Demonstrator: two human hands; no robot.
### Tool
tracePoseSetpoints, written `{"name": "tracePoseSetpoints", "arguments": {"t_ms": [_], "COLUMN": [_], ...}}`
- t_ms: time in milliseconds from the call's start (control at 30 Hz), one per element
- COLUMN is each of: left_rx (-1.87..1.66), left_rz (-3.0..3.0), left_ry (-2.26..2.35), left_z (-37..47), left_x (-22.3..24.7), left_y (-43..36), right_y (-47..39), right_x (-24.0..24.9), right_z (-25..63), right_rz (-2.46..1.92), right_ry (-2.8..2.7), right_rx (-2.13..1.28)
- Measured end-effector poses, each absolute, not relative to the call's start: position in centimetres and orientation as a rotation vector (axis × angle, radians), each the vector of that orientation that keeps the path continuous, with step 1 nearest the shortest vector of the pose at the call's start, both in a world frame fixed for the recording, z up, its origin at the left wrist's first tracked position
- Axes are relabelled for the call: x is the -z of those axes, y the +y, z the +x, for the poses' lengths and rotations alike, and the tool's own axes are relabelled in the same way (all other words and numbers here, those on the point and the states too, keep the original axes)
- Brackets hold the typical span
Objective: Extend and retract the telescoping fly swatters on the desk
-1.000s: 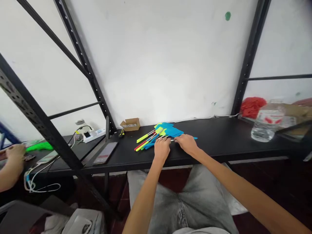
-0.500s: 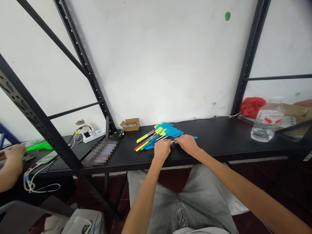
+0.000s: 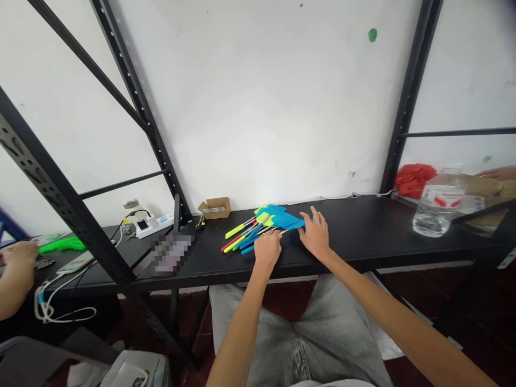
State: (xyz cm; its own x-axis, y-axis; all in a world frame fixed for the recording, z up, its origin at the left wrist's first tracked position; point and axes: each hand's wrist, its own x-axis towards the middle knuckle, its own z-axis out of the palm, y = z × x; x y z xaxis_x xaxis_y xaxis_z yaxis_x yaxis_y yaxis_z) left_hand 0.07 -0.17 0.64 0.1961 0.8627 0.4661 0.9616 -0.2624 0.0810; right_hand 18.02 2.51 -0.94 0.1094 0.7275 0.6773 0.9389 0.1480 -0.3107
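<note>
Clock positions are read from the named hand, with 12 o'clock toward the wall. The pile of flat-headed sticks [image 3: 262, 223] lies on the black counter [image 3: 350, 231]. Its blue and yellow-green heads [image 3: 278, 216] sit between 12 and 1 o'clock of the left hand [image 3: 268, 248]; its coloured handles [image 3: 236, 235] extend between 9 and 10 o'clock.

Left hand: the fingers are curled down and pinch the shaft of the nearest blue-handled stick [image 3: 248, 250]. The handle emerges at 9 o'clock; a thin shaft emerges between 1 and 2 o'clock.

Right hand [image 3: 316, 234]: the fingers are spread, with the thumb apart. The heads of the pile lie between 9 and 10 o'clock, and blue material reaches the fingertips. Firm contact cannot be confirmed.

Surrounding items: an open cardboard box [image 3: 215, 208] stands at 10 o'clock of the left hand, against the wall. A yellow-and-black tool [image 3: 200, 222] lies just beside it. A pixelated object [image 3: 172, 254] lies at 9 o'clock, near the counter edge. A clear bottle [image 3: 437, 209] stands just above 3 o'clock of the right hand, well apart; a red bag [image 3: 415, 180] lies at 2 o'clock.
</note>
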Motion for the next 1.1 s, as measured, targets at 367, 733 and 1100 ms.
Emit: {"name": "tracePoseSetpoints", "arguments": {"t_ms": [367, 733, 1100], "left_rx": [0.622, 0.604, 0.622], "left_rz": [-2.227, -2.222, -2.121], "left_ry": [-1.769, -1.791, -1.804], "left_z": [-0.2, -0.8, -0.5], "left_x": [-0.5, -0.9, 0.0], "left_y": [0.0, -0.3, 0.2], "right_y": [3.6, 3.9, 3.4], "right_x": [0.7, 0.7, 1.7], "right_z": [19.6, 20.0, 19.2], "right_rz": [-1.599, -1.471, -1.458], "right_ry": [-1.520, -1.677, -1.633], "right_rx": [-0.166, -0.128, -0.002]}}
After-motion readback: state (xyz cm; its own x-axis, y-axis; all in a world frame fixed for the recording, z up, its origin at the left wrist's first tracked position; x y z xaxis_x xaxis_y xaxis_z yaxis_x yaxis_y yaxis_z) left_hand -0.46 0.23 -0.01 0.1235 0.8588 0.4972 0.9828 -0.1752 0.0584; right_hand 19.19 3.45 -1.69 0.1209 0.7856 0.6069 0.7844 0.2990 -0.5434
